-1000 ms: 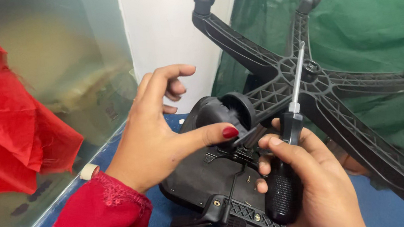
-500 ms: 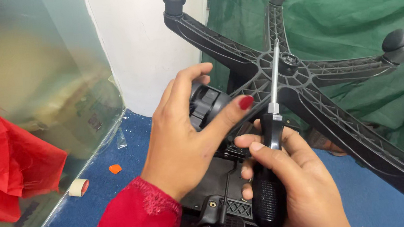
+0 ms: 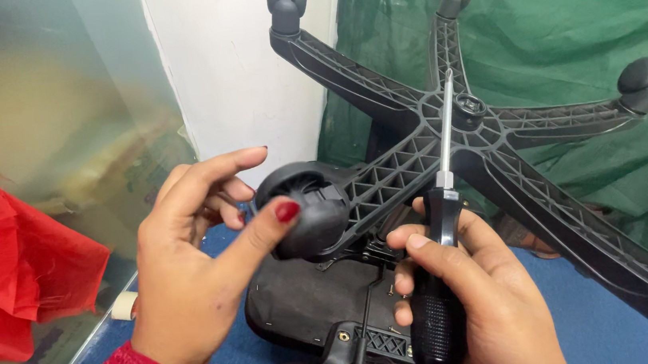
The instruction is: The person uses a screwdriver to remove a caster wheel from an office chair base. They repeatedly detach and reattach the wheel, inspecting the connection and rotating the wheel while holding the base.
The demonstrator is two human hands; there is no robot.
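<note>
An upturned black office chair lies in front of me, its five-armed star base (image 3: 497, 148) pointing up and toward me. My left hand (image 3: 197, 275) is spread, its thumb pressing on the nearest black caster wheel (image 3: 307, 212) at the end of one arm. My right hand (image 3: 465, 303) grips the black handle of a screwdriver (image 3: 442, 274), its metal shaft pointing up in front of the base's hub. Below both hands sits the chair's black seat underside (image 3: 304, 300) with its mechanism.
A white wall pillar (image 3: 239, 62) stands behind the chair, with green cloth (image 3: 565, 28) to its right and a glass panel (image 3: 36, 116) to its left. Red fabric (image 3: 3, 256) hangs at the left edge. Blue floor (image 3: 587, 323) lies below, with a small tape roll (image 3: 123, 306).
The view has shifted so the chair base sits higher and more central. My left thumb has slid onto the caster wheel. My right hand keeps the screwdriver upright, a little lower in view.
</note>
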